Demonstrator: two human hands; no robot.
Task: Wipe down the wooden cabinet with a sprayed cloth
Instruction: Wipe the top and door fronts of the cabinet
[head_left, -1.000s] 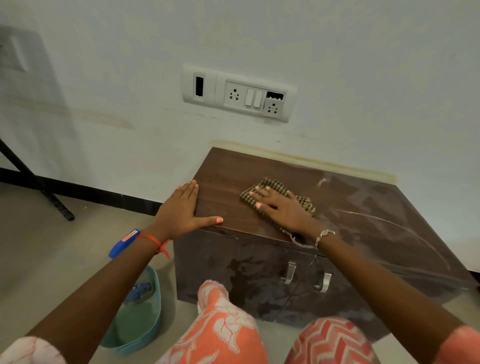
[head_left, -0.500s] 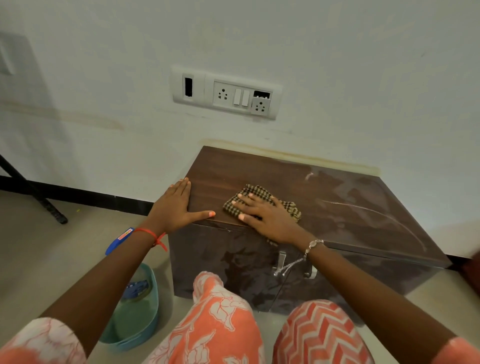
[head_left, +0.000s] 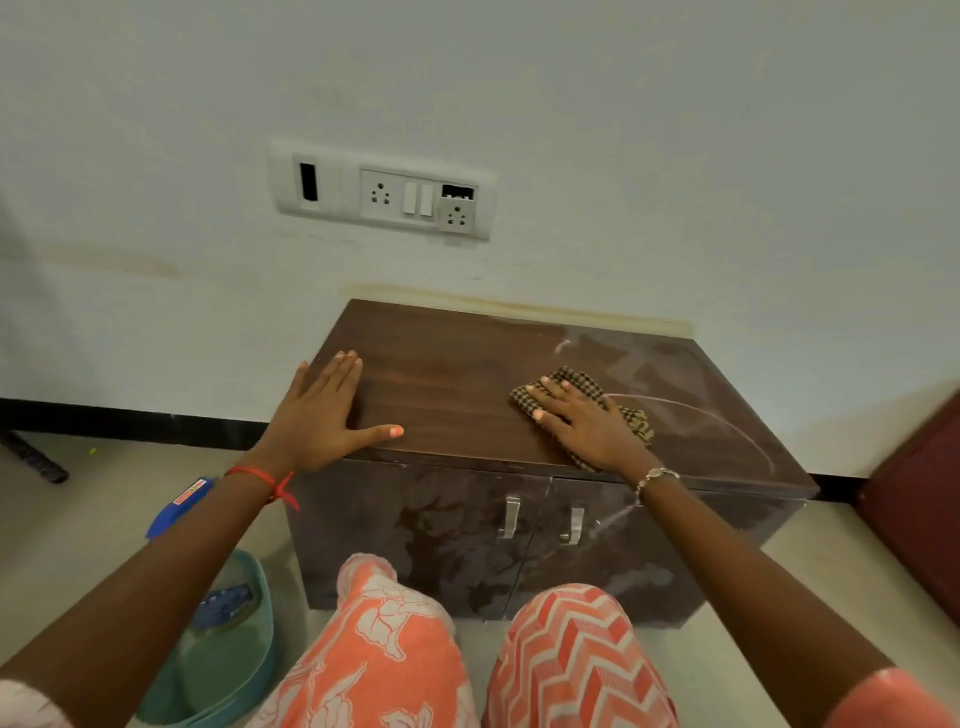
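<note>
A low dark wooden cabinet stands against the white wall, with two metal door handles on its front. My left hand lies flat with fingers spread on the top's left front corner, holding nothing. My right hand presses flat on a checked brown cloth near the middle front of the top. To the right of the cloth the top shows dusty streaks and an arc-shaped smear. My knees in orange patterned trousers are just in front of the doors.
A teal basin sits on the floor at lower left with a blue object inside. A blue item lies on the floor behind my left wrist. A switch and socket panel is on the wall. Dark red furniture stands at right.
My right hand has slid the cloth to the right along the cabinet top, away from my left hand. The left hand stays on the left corner. The view has shifted slightly.
</note>
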